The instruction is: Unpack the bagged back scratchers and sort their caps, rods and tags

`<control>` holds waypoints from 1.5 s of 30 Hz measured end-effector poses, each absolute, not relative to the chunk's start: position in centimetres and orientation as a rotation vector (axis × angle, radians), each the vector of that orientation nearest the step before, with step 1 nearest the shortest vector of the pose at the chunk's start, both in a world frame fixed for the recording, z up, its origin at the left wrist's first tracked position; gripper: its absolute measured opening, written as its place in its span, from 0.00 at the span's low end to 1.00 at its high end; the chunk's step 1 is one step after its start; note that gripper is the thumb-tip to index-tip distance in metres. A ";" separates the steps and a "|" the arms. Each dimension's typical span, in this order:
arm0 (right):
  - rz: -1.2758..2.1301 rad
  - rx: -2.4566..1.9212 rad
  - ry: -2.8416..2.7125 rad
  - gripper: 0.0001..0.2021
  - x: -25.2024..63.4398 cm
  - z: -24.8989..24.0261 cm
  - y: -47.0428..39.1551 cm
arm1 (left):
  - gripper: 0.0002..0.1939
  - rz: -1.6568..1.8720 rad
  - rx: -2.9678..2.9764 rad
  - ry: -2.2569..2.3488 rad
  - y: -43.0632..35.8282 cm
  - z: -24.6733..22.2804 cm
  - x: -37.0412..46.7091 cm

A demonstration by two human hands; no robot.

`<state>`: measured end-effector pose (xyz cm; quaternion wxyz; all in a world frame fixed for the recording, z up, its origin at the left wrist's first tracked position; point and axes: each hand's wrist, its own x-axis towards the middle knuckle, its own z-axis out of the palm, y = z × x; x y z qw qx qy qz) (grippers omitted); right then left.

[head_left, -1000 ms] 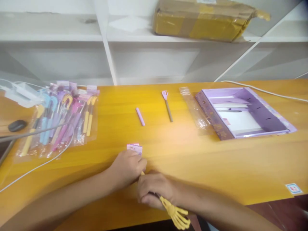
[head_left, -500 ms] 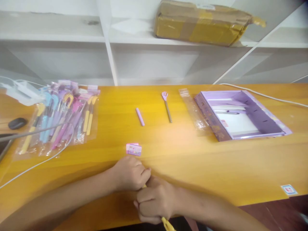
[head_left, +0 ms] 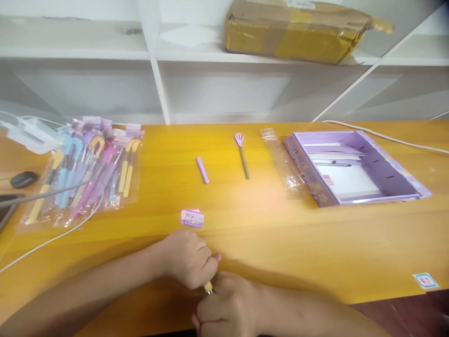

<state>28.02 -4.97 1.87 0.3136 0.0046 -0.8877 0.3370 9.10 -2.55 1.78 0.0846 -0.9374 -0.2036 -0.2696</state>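
Both my hands are closed on a yellow back scratcher (head_left: 208, 287) at the table's front edge. My left hand (head_left: 189, 258) is wrapped round its yellow handle. My right hand (head_left: 229, 304) grips it lower down and hides its head. A short stretch of yellow handle and shiny metal rod shows between the fists. Beyond them lie small pink printed cards (head_left: 192, 218), a loose purple handle sleeve (head_left: 202, 170) and a back scratcher with a purple claw and bare metal rod (head_left: 244, 159).
Bagged back scratchers (head_left: 84, 164) lie in a pile at the left, near a white charger (head_left: 35, 135) and a black mouse (head_left: 24, 179). A clear plastic bag (head_left: 282, 161) lies beside a purple box (head_left: 328, 187) holding a pen. A taped carton (head_left: 298, 32) sits on the shelf.
My right hand has moved down, away from my left, so more yellow handle and some metal rod show between them. The yellow end below my right hand has gone out of view.
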 end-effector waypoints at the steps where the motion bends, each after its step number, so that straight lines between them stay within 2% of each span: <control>1: 0.884 0.014 -2.327 0.26 28.0 1.8 -5.0 | 0.22 -0.804 -2.792 -0.605 -2.5 1.8 9.1; 10: 0.980 0.011 -2.344 0.26 28.5 2.6 -4.7 | 0.22 -0.777 -2.736 -0.571 -2.3 1.9 8.9; 19: 1.176 0.016 -2.403 0.18 29.5 -0.3 -5.4 | 0.21 -0.760 -2.730 -0.540 -1.9 1.8 8.5; 25: 1.227 0.033 -2.400 0.19 29.6 0.6 -5.1 | 0.21 -0.766 -2.731 -0.585 -2.4 1.5 8.6; 29: 1.234 0.053 -2.337 0.24 28.6 0.7 -4.2 | 0.20 -0.682 -2.860 -0.721 -3.4 0.5 9.1; 35: 1.092 -0.036 -2.226 0.30 27.4 0.1 -3.5 | 0.19 -0.520 -3.102 -0.919 -3.7 -0.4 8.8; 40: 0.993 0.036 -2.249 0.33 27.6 -0.5 -4.0 | 0.19 -0.692 -2.948 -0.813 -3.0 0.2 8.4; 45: 0.826 0.062 -2.526 0.33 29.1 -0.5 -4.6 | 0.20 -0.775 -2.909 -0.753 -3.2 1.1 9.0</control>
